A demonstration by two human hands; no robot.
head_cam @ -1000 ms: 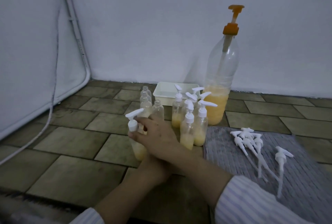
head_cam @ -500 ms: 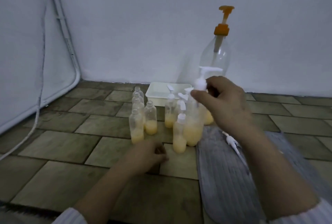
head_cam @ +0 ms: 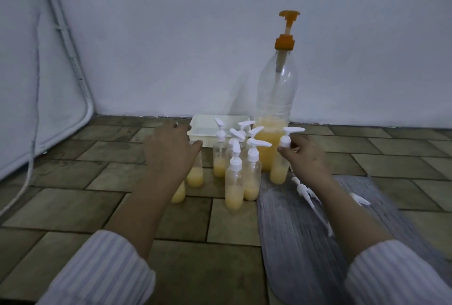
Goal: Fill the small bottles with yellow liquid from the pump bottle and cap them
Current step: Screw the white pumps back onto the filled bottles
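Pinching the collar of a white pump cap [head_cam: 285, 140] between thumb and fingers [head_cam: 285, 152] of the right hand [head_cam: 303, 155], clamped there, with the small bottle [head_cam: 278, 170] beneath it standing upright on the floor [head_cam: 73, 197], at the far left corner of the grey mat [head_cam: 300, 231] and just beside the big pump bottle [head_cam: 276, 99] near the floor's far edge by the wall. Judged as the close of capping this one: twist until the collar seats level, then check that the bottle stands without rocking where tile meets mat before letting go.

Reaching with the left hand [head_cam: 171, 153] over the uncapped bottles [head_cam: 195, 177] to the left of the capped cluster [head_cam: 234, 175]; fingers curved above one open mouth, though cannot tell whether closed on it or only hovering. Likely fetching the next bottle. Better to grip low on the neck, not over the mouth, and lift straight up, since the neighbours stand close and tip easily.

For the cap, take one of the loose pump caps [head_cam: 305, 191] lying on the mat, feed the long dip tube in first, straight down, and hold the bottle firm while turning. Mind the nozzles of the cluster: jutting at all angles, easy to catch with a sleeve. Leave the white tray [head_cam: 203, 128] behind the cluster alone.
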